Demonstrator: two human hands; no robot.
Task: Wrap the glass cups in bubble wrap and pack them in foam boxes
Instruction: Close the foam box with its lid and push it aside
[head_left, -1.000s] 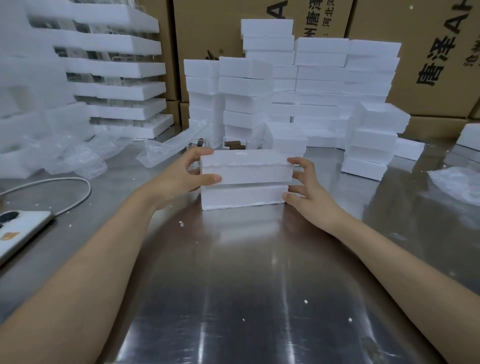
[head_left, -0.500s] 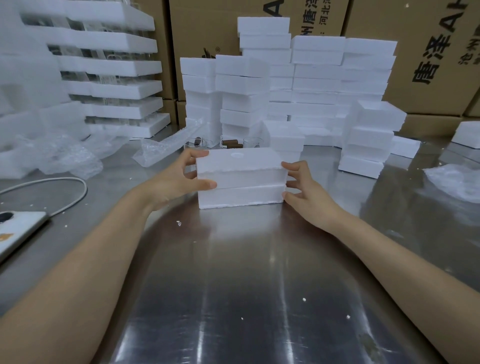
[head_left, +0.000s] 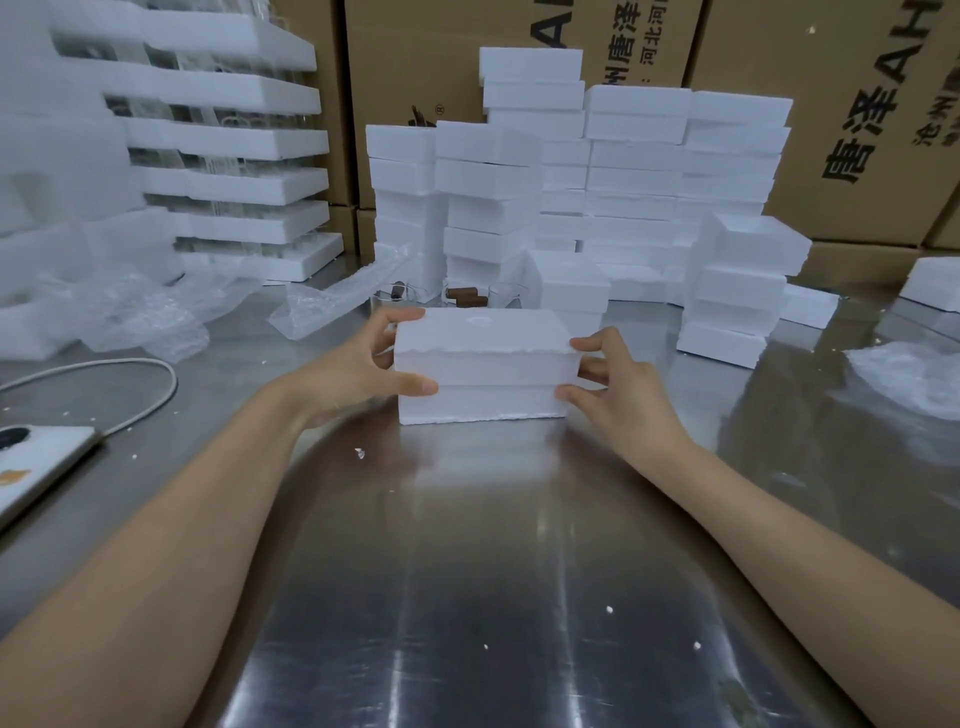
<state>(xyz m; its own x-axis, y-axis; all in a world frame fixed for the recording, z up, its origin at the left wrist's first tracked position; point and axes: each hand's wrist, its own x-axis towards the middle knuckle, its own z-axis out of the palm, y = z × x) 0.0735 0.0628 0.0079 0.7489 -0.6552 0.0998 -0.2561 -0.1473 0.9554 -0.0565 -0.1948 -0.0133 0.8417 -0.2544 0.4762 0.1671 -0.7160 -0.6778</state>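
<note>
The foam box (head_left: 485, 364) (two white halves, one seated on the other) stands on the steel bench (head_left: 467, 571). The left hand (head_left: 353, 374) has its grip closed on the box's left end, with the thumb on the front face and the fingers over the top edge. The right hand (head_left: 618, 389) pinches the right end. Just behind the box stand glass cups (head_left: 462, 297), seemingly with brown stoppers, though half hidden. Farther behind rise foam stacks (head_left: 623, 182). Bubble wrap (head_left: 322, 306) lies behind and to the left of the box, and a phone (head_left: 36, 467) sits well to its left.
</note>
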